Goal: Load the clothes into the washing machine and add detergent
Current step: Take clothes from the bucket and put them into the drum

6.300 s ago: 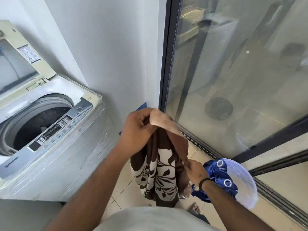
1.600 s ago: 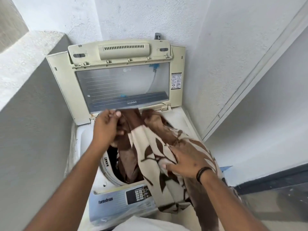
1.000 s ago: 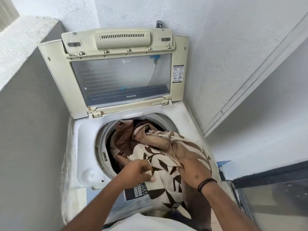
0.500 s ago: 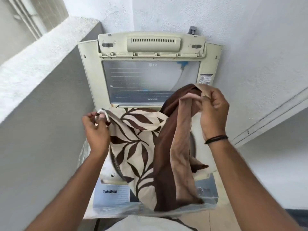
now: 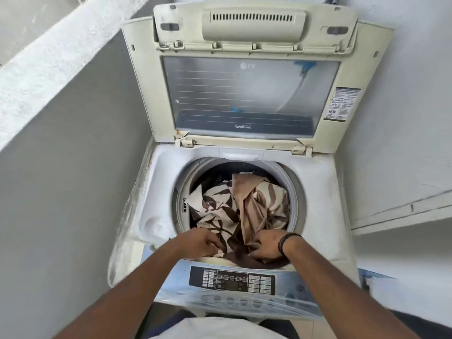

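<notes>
Where cloth (image 5: 234, 206) bunches, hands' (image 5: 234, 243) fingertips are hidden.

The fingertips of the left hand (image 5: 204, 242) and right hand (image 5: 265, 245) are buried in the cloth (image 5: 238, 209), so neither grip shows, the drum (image 5: 215, 172) beneath them is covered, and the panel (image 5: 232, 281) labels nearer than both are too small to read.

one head camera, looking down into the washer

i have a single wide-angle view from the wearer's head, facing forward and steeply down. it sits close over the washing machine (image 5: 244, 152), whose raised lid (image 5: 254, 77) fills the top. both forearms enter from the bottom edge. no second view shares this scene.
</notes>
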Motion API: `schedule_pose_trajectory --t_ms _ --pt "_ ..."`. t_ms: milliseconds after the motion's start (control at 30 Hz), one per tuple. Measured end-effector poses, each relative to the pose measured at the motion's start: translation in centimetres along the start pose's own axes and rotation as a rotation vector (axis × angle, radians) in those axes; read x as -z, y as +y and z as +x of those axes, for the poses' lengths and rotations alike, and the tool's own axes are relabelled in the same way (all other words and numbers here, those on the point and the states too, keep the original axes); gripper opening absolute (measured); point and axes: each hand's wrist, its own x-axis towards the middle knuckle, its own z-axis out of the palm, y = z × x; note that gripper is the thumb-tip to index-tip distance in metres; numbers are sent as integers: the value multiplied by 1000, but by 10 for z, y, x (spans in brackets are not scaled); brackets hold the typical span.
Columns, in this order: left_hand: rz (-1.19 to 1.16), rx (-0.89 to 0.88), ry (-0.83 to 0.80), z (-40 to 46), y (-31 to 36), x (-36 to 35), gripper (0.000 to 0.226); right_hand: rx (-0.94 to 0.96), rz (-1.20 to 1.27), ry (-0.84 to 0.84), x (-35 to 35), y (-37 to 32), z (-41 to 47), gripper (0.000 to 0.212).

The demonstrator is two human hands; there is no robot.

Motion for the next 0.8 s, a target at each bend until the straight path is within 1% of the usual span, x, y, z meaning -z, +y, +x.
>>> schedule_pose_trajectory --t_ms 67,133,167,200,233,267,300,333,400,433,467,500,533,567,600,633,667,700,733,767,800 --pt "-20 10 -47 9 4 4 24 41 -79 -6 3 -7 7 32" --pt "19 21 -85 15 7 5 27 55 -143 -15 9 -12 18 28" --pt "44 25 -84 18 9 4 29 57 -163 -11 12 -12 25 31" --pt "59 36 -59 22 9 3 31 47 -172 -11 15 -11 35 37" --pt "78 58 1 26 8 3 33 34 -164 -4 16 -7 45 48" --pt "89 81 110 30 6 5 34 8 -138 18 18 -2 53 57" --pt "75 116 261 34 4 8 36 -19 -83 87 21 3 60 61" --pt "-3 163 430 38 0 12 37 -59 10 202 26 7 65 57" --pt "-283 241 786 43 -4 22 38 -125 164 548 38 18 70 42" --pt "-383 233 949 46 -4 28 37 -152 232 694 41 21 71 38" --pt "-408 196 1072 50 -3 32 36 -166 278 768 42 23 70 36" --pt "-360 134 1128 55 -3 33 34 -157 289 756 41 23 69 32" --pt "-254 68 1117 62 -1 32 33 -120 272 651 39 21 67 23" --pt "-111 32 1041 71 -1 28 37 -66 207 460 35 17 64 16" --pt "51 39 916 77 2 21 50 -4 119 214 30 10 56 17" --pt "204 77 763 86 -1 12 65 48 48 -25 24 0 46 25" --pt "319 123 589 92 -1 5 76 104 -20 -182 21 -11 35 37" --pt "350 154 410 98 -2 -3 82 135 -55 -262 18 -18 29 43" --pt "313 175 223 102 -5 -11 84 124 -30 -275 12 -23 28 44" --pt "243 189 44 106 -8 -18 81 105 11 -265 9 -26 28 40" --pt "184 195 -109 109 -10 -25 75 104 66 -214 8 -29 28 35"
